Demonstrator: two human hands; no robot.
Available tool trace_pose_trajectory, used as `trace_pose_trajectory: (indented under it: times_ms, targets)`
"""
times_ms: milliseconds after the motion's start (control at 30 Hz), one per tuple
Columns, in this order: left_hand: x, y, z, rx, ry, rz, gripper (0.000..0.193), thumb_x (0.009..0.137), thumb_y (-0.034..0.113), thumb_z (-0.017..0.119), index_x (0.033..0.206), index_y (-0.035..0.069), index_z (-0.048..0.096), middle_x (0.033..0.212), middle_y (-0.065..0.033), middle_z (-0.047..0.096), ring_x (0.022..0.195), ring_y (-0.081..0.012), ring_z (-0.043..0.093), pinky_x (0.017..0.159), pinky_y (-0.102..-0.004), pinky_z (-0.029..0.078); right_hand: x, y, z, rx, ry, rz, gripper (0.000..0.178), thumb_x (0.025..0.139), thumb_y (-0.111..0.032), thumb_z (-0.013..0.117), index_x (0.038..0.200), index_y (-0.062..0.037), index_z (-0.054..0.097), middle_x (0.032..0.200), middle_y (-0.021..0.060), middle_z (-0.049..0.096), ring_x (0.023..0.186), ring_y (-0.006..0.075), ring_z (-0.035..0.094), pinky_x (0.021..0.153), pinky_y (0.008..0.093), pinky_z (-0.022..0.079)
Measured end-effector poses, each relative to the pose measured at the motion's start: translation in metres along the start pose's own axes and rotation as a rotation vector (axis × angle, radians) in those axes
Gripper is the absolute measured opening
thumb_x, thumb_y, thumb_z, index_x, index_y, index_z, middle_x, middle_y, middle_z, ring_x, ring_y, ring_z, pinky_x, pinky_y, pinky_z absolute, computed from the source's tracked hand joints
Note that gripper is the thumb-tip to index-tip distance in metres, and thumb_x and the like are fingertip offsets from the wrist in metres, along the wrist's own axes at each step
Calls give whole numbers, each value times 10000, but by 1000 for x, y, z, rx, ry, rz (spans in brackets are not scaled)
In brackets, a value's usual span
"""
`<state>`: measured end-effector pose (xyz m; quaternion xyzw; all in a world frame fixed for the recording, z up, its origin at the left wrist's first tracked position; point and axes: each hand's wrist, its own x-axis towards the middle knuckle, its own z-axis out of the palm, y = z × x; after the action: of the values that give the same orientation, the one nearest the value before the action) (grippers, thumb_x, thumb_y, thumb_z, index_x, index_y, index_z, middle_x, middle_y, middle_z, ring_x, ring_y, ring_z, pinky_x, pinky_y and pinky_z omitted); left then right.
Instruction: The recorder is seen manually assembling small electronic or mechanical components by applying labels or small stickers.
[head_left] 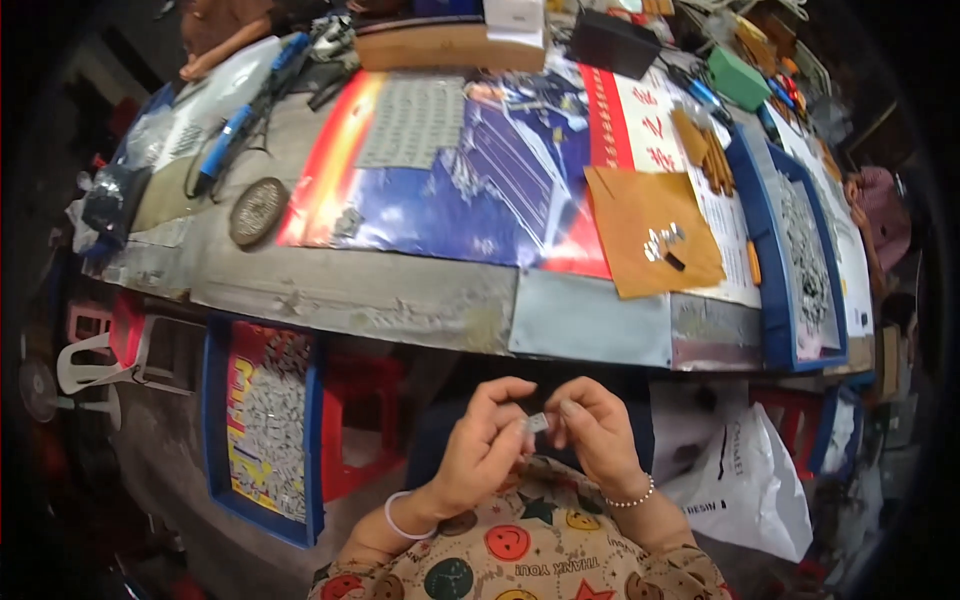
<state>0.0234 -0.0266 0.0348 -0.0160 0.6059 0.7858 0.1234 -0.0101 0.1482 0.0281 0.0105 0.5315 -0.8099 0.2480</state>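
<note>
The left hand (pixel 485 445) pinches a small silvery piece (pixel 538 423) before the torso; whether the right hand (pixel 600 430), fingertips together beside it, grips anything, I cannot tell. The lower-left blue tray (pixel 315 450) and tabletop blue tray (pixel 773 285) hold many small greyish pieces (pixel 275 430).

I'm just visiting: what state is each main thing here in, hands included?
Left hand: pinching a small pale piece
Right hand: curled beside it, contact unclear
Left blue tray: open, holding many tiny pieces
Right blue tray: open, holding pale bits
Brown sheet: spread out, shiny pieces on it
White bag: creased
</note>
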Motion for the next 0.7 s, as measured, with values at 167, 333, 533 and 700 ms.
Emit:
trace_pose_trajectory:
  times_ms: [167,333,533,700]
  targets:
    - [3,-8,3,-6,-17,-38,350,945,32,433,1284,-5,355,738,-18,551,638,-49,497,592,-189,420,-3,6,-8,7,-9,53,134,965,-105,502,1014,2,566,849,43,581,742,72,531,633,200,448]
    - [3,-11,6,12,-37,-65,359,938,24,439,1285,-6,351,701,-19,540,618,-53,491,572,-198,405,-6,6,-9,-4,3,71,126,946,-87,538,1038,-5,566,871,23,577,738,56,525,624,188,444]
    - [7,-15,10,43,-29,-64,359,929,9,459,1275,-8,369,702,-14,538,606,-42,480,547,-194,391,-7,3,-9,-51,19,124,109,886,-18,602,993,1,593,916,27,610,694,60,565,615,186,471]
    - [12,-22,11,139,0,3,333,910,29,516,1226,-21,424,661,-9,555,571,-42,491,524,-204,387,-8,0,-14,-100,-35,93,149,895,-17,593,1042,2,571,894,20,593,746,43,548,645,189,454]
